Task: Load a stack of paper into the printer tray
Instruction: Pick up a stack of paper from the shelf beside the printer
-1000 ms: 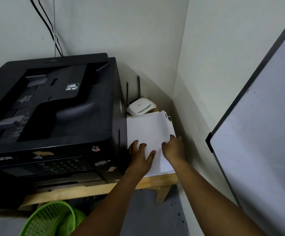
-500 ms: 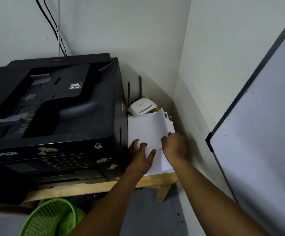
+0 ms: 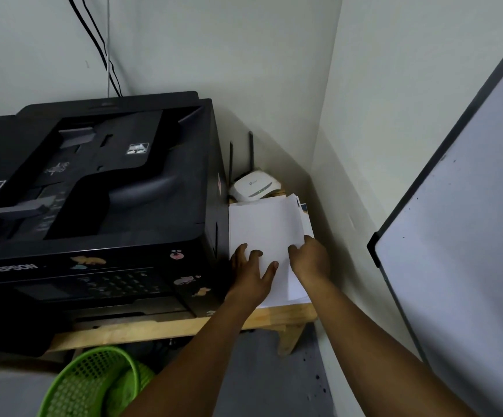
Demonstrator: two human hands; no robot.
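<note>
A stack of white paper (image 3: 263,224) lies on the wooden table (image 3: 160,326), squeezed between the black Epson printer (image 3: 94,191) and the right wall. My left hand (image 3: 251,272) rests flat on the near part of the stack with its fingers spread. My right hand (image 3: 310,258) is curled around the right edge of the upper sheets, which are raised a little off the lower ones. The printer's lid is down, and its front trays (image 3: 130,314) under the control panel look pushed in.
A white router (image 3: 256,188) with two black antennas stands behind the paper in the corner. Black cables (image 3: 103,49) run down the wall behind the printer. A green mesh basket (image 3: 88,383) sits under the table. A framed whiteboard (image 3: 460,236) leans at the right.
My right hand has closed on the right edge of the upper sheets and lifted them slightly. My left hand has stayed flat on the stack.
</note>
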